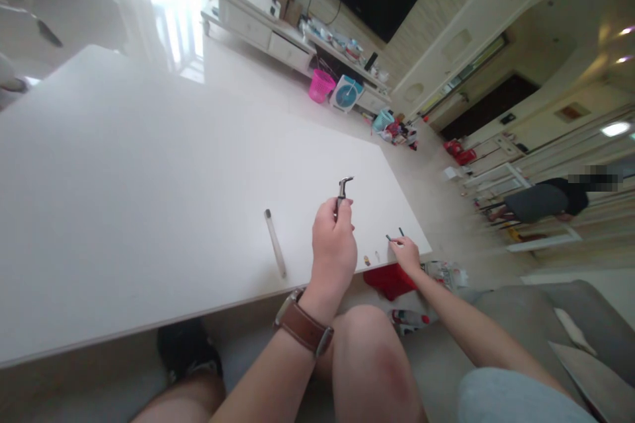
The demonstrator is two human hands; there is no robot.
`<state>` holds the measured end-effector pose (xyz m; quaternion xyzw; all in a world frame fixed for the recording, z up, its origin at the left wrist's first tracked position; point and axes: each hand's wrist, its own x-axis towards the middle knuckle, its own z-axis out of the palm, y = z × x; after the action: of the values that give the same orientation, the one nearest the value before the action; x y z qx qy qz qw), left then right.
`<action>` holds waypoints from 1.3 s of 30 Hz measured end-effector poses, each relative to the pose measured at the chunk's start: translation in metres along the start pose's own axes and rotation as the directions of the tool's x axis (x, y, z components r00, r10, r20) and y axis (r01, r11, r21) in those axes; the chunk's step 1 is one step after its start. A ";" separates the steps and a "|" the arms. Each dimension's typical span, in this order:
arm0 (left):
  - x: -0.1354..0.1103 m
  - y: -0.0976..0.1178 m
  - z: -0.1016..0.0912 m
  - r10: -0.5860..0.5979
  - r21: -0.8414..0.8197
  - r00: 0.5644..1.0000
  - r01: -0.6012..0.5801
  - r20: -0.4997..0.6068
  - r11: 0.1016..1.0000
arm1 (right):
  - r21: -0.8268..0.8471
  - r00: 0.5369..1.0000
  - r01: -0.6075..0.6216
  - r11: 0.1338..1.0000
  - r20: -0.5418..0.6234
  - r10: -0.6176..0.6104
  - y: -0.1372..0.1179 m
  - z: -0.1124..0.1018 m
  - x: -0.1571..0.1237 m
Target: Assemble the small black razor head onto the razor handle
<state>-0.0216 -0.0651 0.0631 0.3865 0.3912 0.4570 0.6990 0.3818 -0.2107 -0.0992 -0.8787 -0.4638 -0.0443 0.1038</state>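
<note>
At three o'clock from left hand point(333, 241) gripping bent-tipped tool point(342, 188), right hand point(405, 254) likely positions stick point(389, 238), pinch unclear; next needs precision.

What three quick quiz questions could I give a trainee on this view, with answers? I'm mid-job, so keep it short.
1. Where is the bent-tipped tool? A: in the right hand; B: in the left hand; C: on the floor.
2. True or false: the slim dark-ended stick lies on the white tabletop.
3. Fill in: the watch has a ___ strap.

Key: 1. B; 2. True; 3. brown.
</note>
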 end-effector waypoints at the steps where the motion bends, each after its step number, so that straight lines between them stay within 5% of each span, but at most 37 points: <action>1: 0.001 -0.001 0.001 0.000 -0.004 1.000 0.000 0.002 1.000 | 0.001 1.000 0.011 1.000 -0.013 -0.011 0.002 -0.001 -0.005; 8: 0.000 -0.002 0.006 -0.025 -0.061 0.999 0.027 0.021 0.998 | -0.014 0.995 0.088 0.996 0.055 -0.087 0.007 0.004 -0.030; 15: -0.004 0.001 0.004 -0.021 -0.059 0.999 0.023 0.050 0.998 | -0.046 0.996 0.032 0.998 0.081 -0.028 0.001 0.010 -0.021; 25: -0.001 -0.003 0.002 -0.021 0.031 0.998 0.019 0.066 0.999 | 0.038 0.971 -0.240 0.970 0.035 0.238 -0.016 -0.011 0.013; 29: 0.002 -0.003 -0.006 0.045 0.256 0.999 -0.043 -0.003 0.966 | 0.207 0.989 -0.141 0.968 0.068 0.130 -0.072 -0.019 0.022; 33: 0.003 -0.001 -0.013 0.068 0.426 0.998 -0.056 -0.012 0.903 | 0.442 0.972 -0.008 0.897 0.213 -0.097 -0.169 -0.036 0.008; 34: 0.002 0.000 -0.015 0.062 0.436 0.998 -0.054 -0.004 0.898 | 0.521 0.955 0.009 0.854 0.248 -0.162 -0.196 -0.044 0.001; 36: 0.001 0.002 -0.017 0.062 0.428 0.998 -0.054 -0.007 0.902 | 0.793 0.905 -0.050 0.607 0.293 -0.308 -0.247 -0.064 -0.014; 39: 0.001 0.005 -0.023 0.067 0.395 0.997 -0.048 -0.034 0.917 | 0.918 0.873 -0.089 0.386 0.259 -0.413 -0.303 -0.092 -0.029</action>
<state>-0.0437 -0.0586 0.0587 0.5198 0.4800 0.3983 0.5838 0.1172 -0.0885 0.0287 -0.6095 -0.5080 0.4095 0.4503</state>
